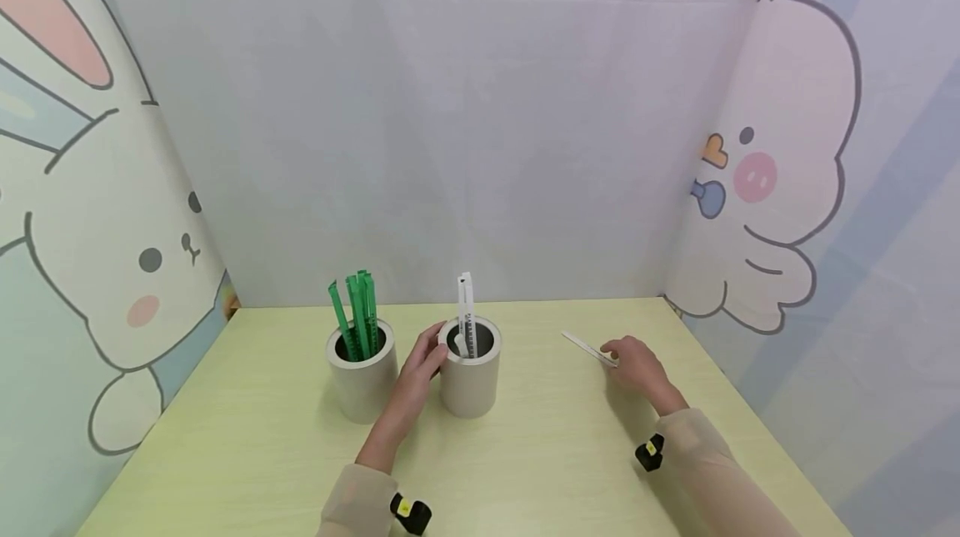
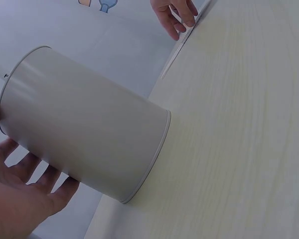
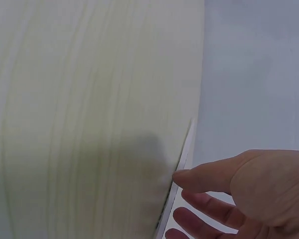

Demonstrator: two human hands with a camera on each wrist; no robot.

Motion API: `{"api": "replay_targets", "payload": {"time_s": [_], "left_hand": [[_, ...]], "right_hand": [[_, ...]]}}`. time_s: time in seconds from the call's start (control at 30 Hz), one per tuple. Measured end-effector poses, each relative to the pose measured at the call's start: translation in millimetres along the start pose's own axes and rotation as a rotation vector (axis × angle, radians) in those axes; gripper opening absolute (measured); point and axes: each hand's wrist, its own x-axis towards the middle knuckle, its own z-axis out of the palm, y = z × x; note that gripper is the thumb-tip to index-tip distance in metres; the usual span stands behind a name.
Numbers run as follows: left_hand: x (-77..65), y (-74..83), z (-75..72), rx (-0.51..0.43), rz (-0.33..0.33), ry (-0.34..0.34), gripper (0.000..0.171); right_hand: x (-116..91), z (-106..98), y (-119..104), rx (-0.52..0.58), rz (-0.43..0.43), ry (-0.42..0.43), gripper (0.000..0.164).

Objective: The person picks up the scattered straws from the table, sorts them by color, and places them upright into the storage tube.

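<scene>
My left hand [image 1: 408, 387] holds the right-hand grey cup [image 1: 470, 388], thumb at the rim and fingers along its side. This cup stands upright, with slim white sticks [image 1: 468, 303] bearing dark print poking out of it. On the table to the right lies another slim white printed stick [image 1: 582, 344]. Over the near end of that stick is my right hand [image 1: 639, 368]. In the right wrist view its thumb tip [image 3: 180, 178] is right at the stick's edge, and the other fingers are loosely bent beside it.
A second grey cup [image 1: 363, 397] with several green sticks [image 1: 362, 312] stands left of my left hand. The pale wooden table [image 1: 547, 462] ends at a grey backdrop [image 1: 420, 145], with cartoon-printed curtains on both sides.
</scene>
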Motion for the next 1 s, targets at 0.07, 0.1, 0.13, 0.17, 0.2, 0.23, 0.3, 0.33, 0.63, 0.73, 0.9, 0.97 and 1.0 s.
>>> {"api": "replay_targets", "payload": {"time_s": [0.07, 0.1, 0.13, 0.17, 0.2, 0.23, 0.3, 0.33, 0.63, 0.73, 0.9, 0.97, 1.0], "left_hand": [[0.0, -0.1, 0.0, 0.003, 0.001, 0.0, 0.052], [0.1, -0.3, 0.0, 0.006, 0.004, 0.0, 0.052], [0.0, -0.5, -0.1, 0.006, 0.006, 0.0, 0.053], [-0.1, -0.6, -0.1, 0.009, 0.009, -0.001, 0.053], [0.0, -1.0, -0.2, 0.012, 0.009, -0.001, 0.054], [0.0, -1.2, -0.3, 0.016, 0.011, 0.0, 0.054], [0.1, -1.2, -0.3, 0.021, 0.015, 0.0, 0.054], [0.1, -0.9, -0.1, 0.018, 0.012, 0.001, 0.054], [-1.3, 0.2, 0.0, 0.014, -0.005, 0.007, 0.053], [-1.2, 0.3, 0.1, 0.014, -0.005, 0.007, 0.053], [-1.1, 0.9, -0.2, 0.008, 0.006, 0.0, 0.053], [-1.2, 1.1, -0.3, 0.004, 0.008, -0.002, 0.053], [-1.2, 1.2, -0.4, -0.002, 0.003, 0.0, 0.052]], "right_hand": [[-0.2, 1.8, 2.9, 0.007, 0.008, -0.002, 0.034], [-0.5, 2.4, 3.5, 0.014, 0.016, -0.002, 0.034], [-0.1, 3.5, 4.6, 0.016, 0.021, -0.003, 0.033], [-0.1, 4.4, 5.2, 0.019, 0.025, -0.005, 0.033], [0.0, 5.0, 5.4, 0.022, 0.028, -0.006, 0.033], [0.4, 5.7, 5.5, 0.026, 0.033, -0.007, 0.033], [0.6, 5.7, 4.1, 0.031, 0.038, -0.006, 0.033], [1.1, 5.7, 3.9, 0.032, 0.039, -0.008, 0.032], [3.7, 3.0, 2.0, 0.034, 0.036, -0.044, 0.034], [4.8, 1.9, 2.1, 0.044, 0.025, -0.054, 0.038], [6.1, 0.0, 0.3, 0.078, 0.029, -0.081, 0.043], [6.2, -1.0, -1.8, 0.09, 0.018, -0.088, 0.045], [6.7, -1.3, -2.7, 0.098, 0.011, -0.086, 0.045]]}}
